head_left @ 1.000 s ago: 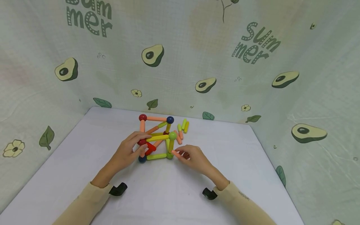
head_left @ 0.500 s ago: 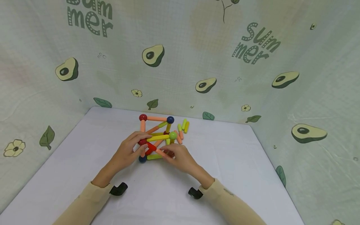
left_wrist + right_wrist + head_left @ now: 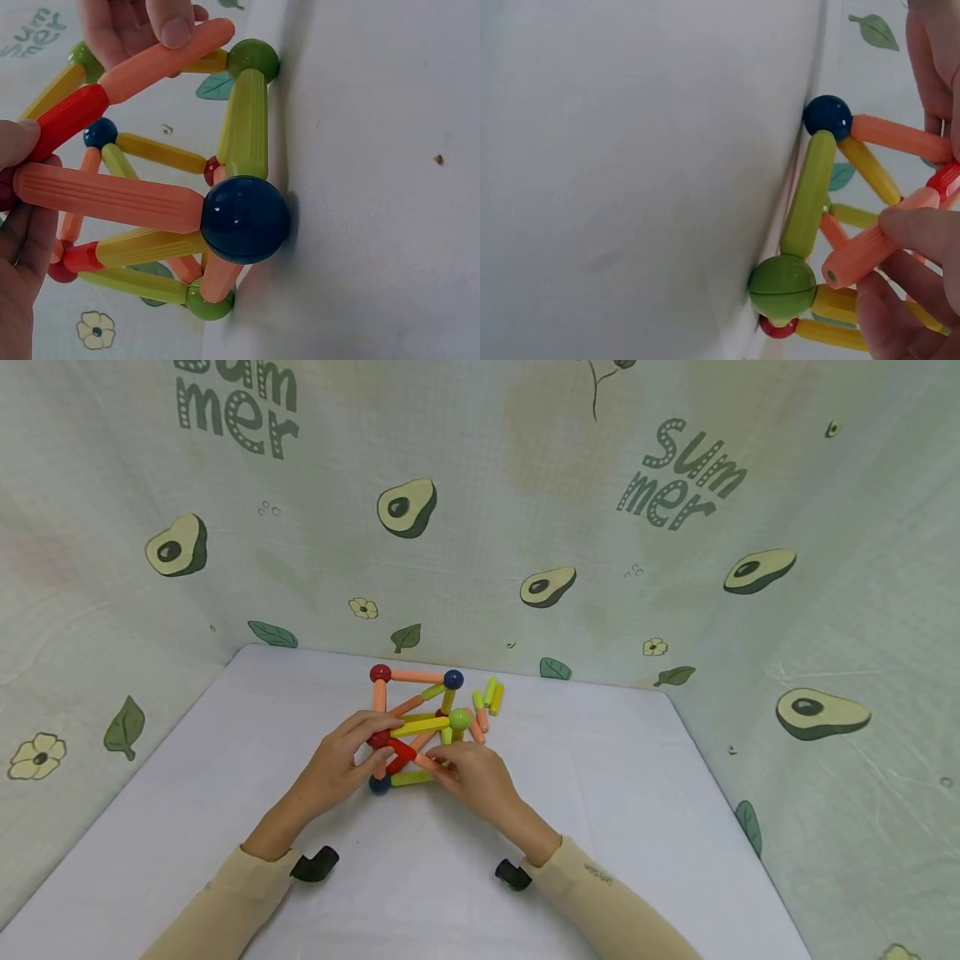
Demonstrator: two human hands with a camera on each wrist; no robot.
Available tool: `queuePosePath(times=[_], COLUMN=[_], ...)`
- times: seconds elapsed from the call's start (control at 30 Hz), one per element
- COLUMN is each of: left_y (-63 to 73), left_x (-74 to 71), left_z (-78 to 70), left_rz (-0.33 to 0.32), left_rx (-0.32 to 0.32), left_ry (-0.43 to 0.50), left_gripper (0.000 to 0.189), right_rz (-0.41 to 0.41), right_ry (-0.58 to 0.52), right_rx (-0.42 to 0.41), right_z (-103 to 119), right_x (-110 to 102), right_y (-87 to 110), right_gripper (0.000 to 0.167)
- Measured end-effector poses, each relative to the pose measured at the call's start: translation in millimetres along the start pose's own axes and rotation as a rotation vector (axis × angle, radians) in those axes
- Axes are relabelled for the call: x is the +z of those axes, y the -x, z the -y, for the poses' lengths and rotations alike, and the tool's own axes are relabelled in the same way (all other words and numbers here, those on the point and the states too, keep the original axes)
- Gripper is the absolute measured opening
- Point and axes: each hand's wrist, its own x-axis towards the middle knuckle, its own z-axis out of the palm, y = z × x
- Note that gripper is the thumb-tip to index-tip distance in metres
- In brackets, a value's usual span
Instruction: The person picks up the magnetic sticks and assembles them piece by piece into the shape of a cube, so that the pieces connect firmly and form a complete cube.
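Salmon rod [image 3: 142, 69], pinched by the right hand [image 3: 478, 777], touches a red rod [image 3: 71, 120] on the frame [image 3: 422, 727] the left hand [image 3: 343, 760] grips.

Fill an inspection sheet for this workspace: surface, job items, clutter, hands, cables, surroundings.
Surface: white tabletop; small brown speck in the left wrist view.
Job's things: open frame of coloured, plastic-looking rods and balls, standing on the tabletop; ridged salmon rod, one end meeting a ridged red rod.
Clutter: loose yellow, lime-green and salmon rods beside the frame's far right.
Left hand: fingers hold the frame at a glossy red ball.
Right hand: fingers pinch the salmon rod.
Cables: nothing seen.
Surroundings: pale fabric backdrop printed with avocados, leaves and flowers; small black device at each wrist.
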Motion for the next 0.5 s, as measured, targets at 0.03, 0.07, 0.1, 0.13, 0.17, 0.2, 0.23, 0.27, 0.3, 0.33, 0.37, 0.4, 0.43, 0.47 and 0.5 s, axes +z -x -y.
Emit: queuePosePath(times=[0.03, 0.07, 0.1, 0.13, 0.17, 0.2, 0.23, 0.27, 0.3, 0.33, 0.37, 0.4, 0.43, 0.47, 0.5], left_y=[-0.1, -0.1, 0.1, 0.1, 0.1, 0.2, 0.1, 0.0, -0.1, -0.2, -0.2, -0.1, 0.0, 0.2, 0.5], left_x=[-0.2, -0.4, -0.6, -0.7, -0.7, -0.8, -1.0, -1.2, -1.4, -1.5, -1.8, -2.0, -2.2, -2.3, -2.3], left_z=[-0.5, -1.0, -1.4, -1.9, -2.4, -2.8, -3.2, -3.7, -3.9, -4.1, -4.2, -4.1, -3.9, -3.6, -2.9], left_rz=[-0.001, -0.003, -0.005, -0.006, -0.007, -0.006, -0.004, -0.004, -0.003, -0.002, -0.002, -0.002, -0.003, -0.003, -0.004], left_rx=[0.003, 0.004, 0.006, 0.007, 0.008, 0.006, 0.006, 0.004, 0.004, 0.001, 0.000, -0.003, -0.005, -0.007, -0.008], left_ry=[-0.003, -0.006, -0.008, -0.011, -0.012, -0.011, -0.011, -0.011, -0.013, -0.014, -0.018, -0.020, -0.025, -0.031, -0.036], left_gripper=[0.050, 0.050, 0.051, 0.051, 0.051, 0.051, 0.051, 0.051, 0.051, 0.051, 0.050, 0.050, 0.050, 0.050, 0.050], right_rz=[-0.012, -0.024, -0.036, -0.046, -0.057, -0.066, -0.073, -0.079, -0.086, -0.091, -0.095, -0.098, -0.101, -0.105, -0.109], right_ry=[0.027, 0.045, 0.060, 0.072, 0.078, 0.082, 0.089, 0.091, 0.093, 0.093, 0.093, 0.096, 0.095, 0.093, 0.091], right_rx=[-0.001, 0.001, 0.002, 0.006, 0.011, 0.015, 0.021, 0.024, 0.026, 0.029, 0.032, 0.035, 0.038, 0.039, 0.041], right_z=[0.2, 0.6, 0.5, 0.5, 0.7, 1.0, 0.9, 1.2, 1.4, 1.6, 1.8, 1.8, 2.0, 2.2, 2.5], right_x=[1.2, 2.2, 3.6, 4.9, 6.0, 6.9, 8.0, 8.7, 9.3, 9.9, 10.3, 10.9, 11.4, 11.8, 12.3], right_y=[-0.5, -0.8, -1.0, -1.2, -1.2, -1.2, -1.3, -1.4, -1.6, -1.8, -2.1, -2.5, -2.9, -3.2, -3.6], right_gripper=[0.021, 0.021, 0.021, 0.020, 0.020, 0.020, 0.020, 0.020, 0.020, 0.020, 0.020, 0.020, 0.020, 0.020, 0.021])
